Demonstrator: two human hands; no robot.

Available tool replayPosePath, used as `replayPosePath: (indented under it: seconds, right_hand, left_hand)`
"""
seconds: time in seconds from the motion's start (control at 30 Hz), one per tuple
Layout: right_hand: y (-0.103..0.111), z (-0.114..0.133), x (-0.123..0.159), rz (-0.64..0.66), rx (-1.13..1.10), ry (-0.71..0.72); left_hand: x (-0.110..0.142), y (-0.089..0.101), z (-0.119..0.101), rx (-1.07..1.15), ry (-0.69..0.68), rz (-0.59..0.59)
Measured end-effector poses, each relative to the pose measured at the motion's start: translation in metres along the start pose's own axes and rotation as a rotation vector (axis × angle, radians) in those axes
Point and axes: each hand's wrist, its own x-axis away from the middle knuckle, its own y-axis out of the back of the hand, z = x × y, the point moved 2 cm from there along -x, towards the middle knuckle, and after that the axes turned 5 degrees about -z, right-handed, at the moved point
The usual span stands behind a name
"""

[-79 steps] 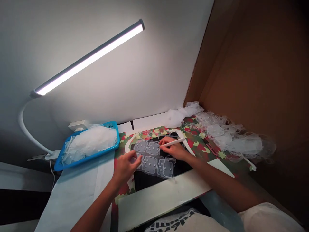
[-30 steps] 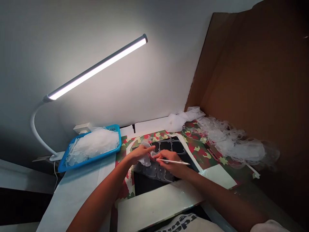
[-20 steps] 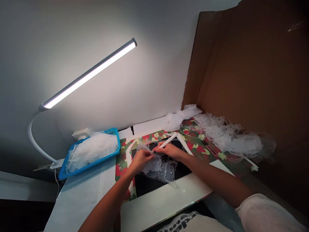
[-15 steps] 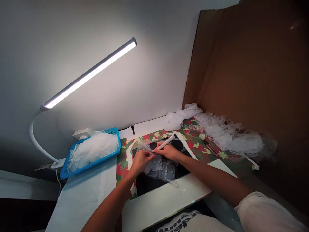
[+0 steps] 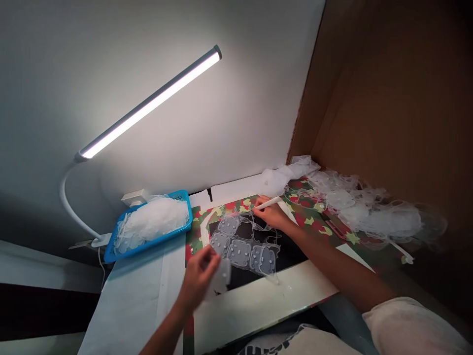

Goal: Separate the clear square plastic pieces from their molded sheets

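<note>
My left hand (image 5: 201,271) pinches a small translucent plastic piece (image 5: 222,277), which is blurred by motion, left of the black mat's front part. With my right hand (image 5: 271,213) I hold a slim white pen-shaped tool (image 5: 272,202), its tip hidden by my fingers, near the far edge of the mat. Between my hands, a clear sheet (image 5: 239,252) lies on the black mat (image 5: 242,280). Several rounded shapes with small raised dots show in it, and open outlines appear toward its far right part.
A blue basket (image 5: 148,246) heaped with translucent pieces (image 5: 157,215) stands at the left. Tangled clear scraps (image 5: 369,209) lie at the right against the cardboard wall (image 5: 388,108). A lit lamp (image 5: 151,103) hangs above. A pale board (image 5: 254,305) lies along the front.
My left hand has moved away from the sheet toward the lower left with a translucent piece. My right hand has shifted slightly up and right with the tool. The view has shifted slightly.
</note>
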Motion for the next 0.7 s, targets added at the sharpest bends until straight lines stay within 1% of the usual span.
replayPosePath:
  seconds: [0.03, 0.07, 0.1, 0.13, 0.17, 0.2, 0.23, 0.3, 0.37, 0.43, 0.5, 0.6, 0.7]
  right_hand:
    - [-0.003, 0.008, 0.003, -0.037, -0.020, 0.047]
    - [-0.009, 0.015, 0.006, -0.023, -0.064, 0.078]
    - [-0.020, 0.021, 0.011, 0.038, -0.125, 0.086]
    - [-0.033, 0.026, 0.016, 0.124, -0.181, 0.083]
    - [-0.046, 0.029, 0.021, 0.204, -0.222, 0.080]
    - [-0.059, 0.030, 0.024, 0.258, -0.243, 0.084]
    - [-0.069, 0.030, 0.025, 0.277, -0.246, 0.094]
    - [-0.081, 0.025, 0.022, 0.255, -0.231, 0.119]
    - [-0.084, 0.019, 0.015, 0.240, -0.221, 0.138]
    - [-0.083, 0.016, 0.007, 0.247, -0.206, 0.169]
    - [-0.082, 0.014, 0.003, 0.244, -0.178, 0.199]
    - [-0.086, 0.014, 0.003, 0.202, -0.124, 0.224]
    - [-0.092, 0.013, 0.004, 0.171, -0.068, 0.245]
  left_hand:
    - [-0.010, 0.007, 0.009, 0.052, 0.131, -0.046]
    - [-0.021, 0.013, 0.016, 0.071, 0.201, -0.075]
    - [-0.031, 0.018, 0.021, 0.043, 0.215, -0.097]
    - [-0.039, 0.019, 0.025, -0.022, 0.188, -0.106]
    - [-0.046, 0.019, 0.026, -0.121, 0.129, -0.100]
    - [-0.050, 0.016, 0.026, -0.243, 0.058, -0.087]
    - [-0.052, 0.011, 0.025, -0.377, -0.013, -0.060]
    - [-0.050, -0.004, 0.024, -0.636, -0.108, 0.036]
    - [-0.044, -0.019, 0.028, -0.833, -0.131, 0.164]
    - [-0.039, -0.029, 0.033, -0.943, -0.136, 0.254]
    - [-0.037, -0.034, 0.037, -0.992, -0.158, 0.275]
    - [-0.041, -0.036, 0.039, -1.017, -0.200, 0.258]
    - [-0.046, -0.036, 0.039, -1.028, -0.214, 0.248]
